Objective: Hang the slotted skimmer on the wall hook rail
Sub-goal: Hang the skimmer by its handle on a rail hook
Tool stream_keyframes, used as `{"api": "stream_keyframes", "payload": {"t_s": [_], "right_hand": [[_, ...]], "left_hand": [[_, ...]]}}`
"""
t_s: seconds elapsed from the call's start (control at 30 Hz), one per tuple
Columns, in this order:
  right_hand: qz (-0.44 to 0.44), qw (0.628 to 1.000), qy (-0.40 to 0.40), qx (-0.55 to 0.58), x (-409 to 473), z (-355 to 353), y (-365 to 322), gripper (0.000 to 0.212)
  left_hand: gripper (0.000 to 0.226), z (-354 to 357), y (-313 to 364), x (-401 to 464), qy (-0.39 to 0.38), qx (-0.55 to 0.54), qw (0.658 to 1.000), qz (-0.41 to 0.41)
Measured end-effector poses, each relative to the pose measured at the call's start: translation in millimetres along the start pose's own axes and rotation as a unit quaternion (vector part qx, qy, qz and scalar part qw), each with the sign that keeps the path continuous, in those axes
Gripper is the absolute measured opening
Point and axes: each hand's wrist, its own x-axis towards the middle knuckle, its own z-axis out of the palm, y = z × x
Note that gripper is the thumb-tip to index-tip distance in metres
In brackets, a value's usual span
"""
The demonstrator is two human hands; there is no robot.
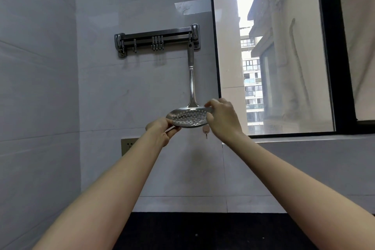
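Now steel skimmer (189, 116) hangs from rail (157, 39); left hand (162, 131), right hand (220, 116) pinch perforated bowl rim.

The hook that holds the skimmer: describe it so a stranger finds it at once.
Find the dark-framed window; left of it is a steel hook rail on the white tiled wall. The hook at its right end, nearest the window, alone carries the perforated steel skimmer.

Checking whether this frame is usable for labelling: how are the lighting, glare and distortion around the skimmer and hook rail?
Head view: daylight from the window on the right, sky strip blown out; soft glare patch on the white wall tile above the steel hook rail; faint hook shadows below it; wide-angle bending of tile lines at left; perforated steel skimmer, left hand and right hand acceptably sharp.
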Motion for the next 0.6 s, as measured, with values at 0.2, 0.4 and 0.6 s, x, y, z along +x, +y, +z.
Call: {"api": "stream_keyframes", "payload": {"t_s": [0.2,0.4,0.6], "right_hand": [[-0.148,0.983,-0.026,-0.104,-26,17,-15,0.026],[-0.149,0.980,-0.038,-0.126,-34,28,-7,0.023],[-0.149,0.978,-0.060,-0.134,-36,34,6,0.025]], "left_hand": [[0.041,3,-8,4,-0.007,-0.017,1.000,-0.005],[0.042,3,-20,8,-0.013,-0.028,0.999,0.017],[0.029,-12,-49,9,0.089,0.405,0.832,0.369]]}}
